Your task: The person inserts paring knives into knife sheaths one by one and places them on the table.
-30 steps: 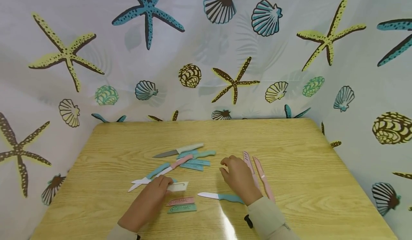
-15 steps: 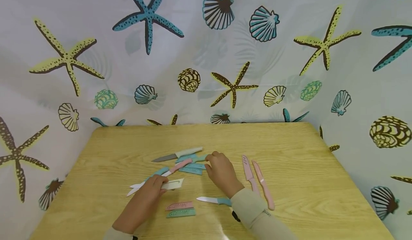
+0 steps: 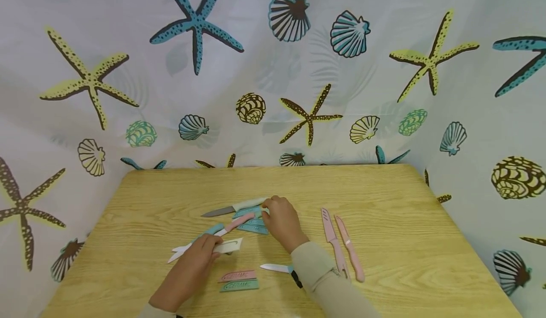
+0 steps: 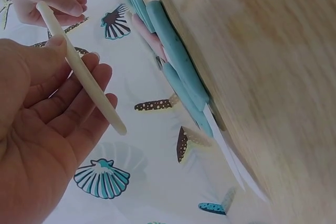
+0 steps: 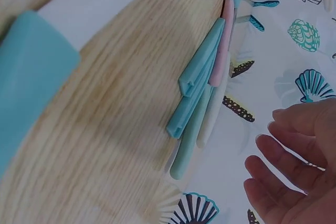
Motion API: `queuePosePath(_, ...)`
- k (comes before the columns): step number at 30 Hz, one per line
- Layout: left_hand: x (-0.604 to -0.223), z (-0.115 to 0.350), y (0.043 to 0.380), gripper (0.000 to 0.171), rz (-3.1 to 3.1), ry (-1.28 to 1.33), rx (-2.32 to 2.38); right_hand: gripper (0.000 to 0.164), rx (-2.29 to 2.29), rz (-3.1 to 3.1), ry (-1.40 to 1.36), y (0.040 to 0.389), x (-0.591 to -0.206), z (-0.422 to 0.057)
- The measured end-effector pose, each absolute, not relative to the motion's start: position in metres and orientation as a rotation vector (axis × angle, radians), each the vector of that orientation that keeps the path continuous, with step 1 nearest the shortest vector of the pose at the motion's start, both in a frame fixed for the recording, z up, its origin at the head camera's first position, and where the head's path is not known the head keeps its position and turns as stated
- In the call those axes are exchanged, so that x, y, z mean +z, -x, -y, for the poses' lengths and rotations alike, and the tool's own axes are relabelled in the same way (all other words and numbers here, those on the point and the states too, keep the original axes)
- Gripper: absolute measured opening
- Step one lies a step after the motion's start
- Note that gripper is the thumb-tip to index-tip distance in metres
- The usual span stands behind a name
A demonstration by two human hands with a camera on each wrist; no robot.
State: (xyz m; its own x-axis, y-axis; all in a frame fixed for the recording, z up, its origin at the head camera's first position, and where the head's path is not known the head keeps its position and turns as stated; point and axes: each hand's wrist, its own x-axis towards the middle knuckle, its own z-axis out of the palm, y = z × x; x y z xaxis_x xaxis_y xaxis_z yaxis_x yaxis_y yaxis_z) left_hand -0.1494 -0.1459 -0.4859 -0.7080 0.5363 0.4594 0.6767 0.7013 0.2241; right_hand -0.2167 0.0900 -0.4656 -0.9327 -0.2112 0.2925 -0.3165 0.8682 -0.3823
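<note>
My left hand (image 3: 194, 263) pinches a cream knife sheath (image 3: 229, 246), seen edge-on in the left wrist view between thumb and fingers. My right hand (image 3: 282, 221) hovers over the right end of a knife pile, its fingers loosely bent and holding nothing in the right wrist view. Below it lie a white-handled knife (image 3: 247, 204) with a grey blade, a green-handled knife (image 5: 190, 148), a pink-handled knife (image 3: 240, 221) and several blue sheaths (image 5: 197, 85). Beside my left hand are two blue-handled knives (image 4: 176, 51) with white blades.
A pink sheath (image 3: 237, 276) and a green sheath (image 3: 240, 285) lie at the front. Another blue-handled knife (image 3: 275, 268) is partly under my right sleeve. Two pink knives, one sheathed (image 3: 334, 242) and one beside it (image 3: 350, 250), lie on the right. A patterned cloth surrounds the wooden table (image 3: 170, 190).
My right hand has moved left from beside the pink knives to above the knife pile. My left hand keeps hold of the cream sheath and has shifted slightly left.
</note>
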Motion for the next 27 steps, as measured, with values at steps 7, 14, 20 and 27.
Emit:
queuePosePath(7,-0.485,0.145,0.148,0.031,2.553,0.926,-0.543,0.012,0.572,2.818,-0.405,0.229,-0.471,-0.085)
queuePosePath(14,-0.483,0.143,0.145,0.032,2.549,0.916,-0.549,0.013,0.560,2.846,-0.414,0.236,-0.473,-0.078)
queuePosePath(20,-0.484,0.151,0.141,0.031,2.606,0.858,-0.548,0.014,0.520,2.848,-0.405,0.241,-0.473,-0.075)
queuePosePath(27,-0.487,0.162,0.136,0.029,2.650,0.774,-0.566,0.016,0.564,2.860,-0.433,0.246,-0.476,-0.071)
